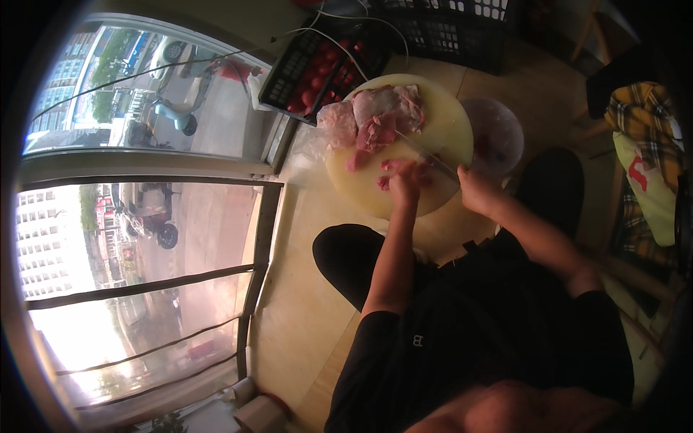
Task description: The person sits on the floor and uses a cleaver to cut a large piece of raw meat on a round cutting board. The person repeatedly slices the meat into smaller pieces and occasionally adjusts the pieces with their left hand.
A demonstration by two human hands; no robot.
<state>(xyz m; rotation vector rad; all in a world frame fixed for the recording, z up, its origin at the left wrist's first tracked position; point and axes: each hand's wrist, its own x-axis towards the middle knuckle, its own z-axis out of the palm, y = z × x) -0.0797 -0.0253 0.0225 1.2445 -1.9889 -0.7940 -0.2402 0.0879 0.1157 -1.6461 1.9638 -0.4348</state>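
A round, pale yellow cutting board (pixel 346 189) lies before me on the floor side of my knees. My right hand (pixel 479 190) grips a knife by its handle, which the fingers hide. The thin knife blade (pixel 427 151) slants over the board, its tip near the large slab of raw meat (pixel 387 105). My left hand (pixel 404 184) has its fingers bent on a small piece of raw meat (pixel 391 164), partly covering it. Several cut pieces lie around these fingers, and another meat piece (pixel 356 161) sits farther left. Clear plastic film (pixel 311 143) hangs at the board's left edge.
A translucent round basin (pixel 501 130) stands right of the board. Behind it are black plastic crates (pixel 444 40), one crate (pixel 287 81) with round red items. Glass window panes (pixel 184 216) line the left. A plaid cloth (pixel 644 116) hangs at right; a white cable (pixel 346 51) crosses the crate.
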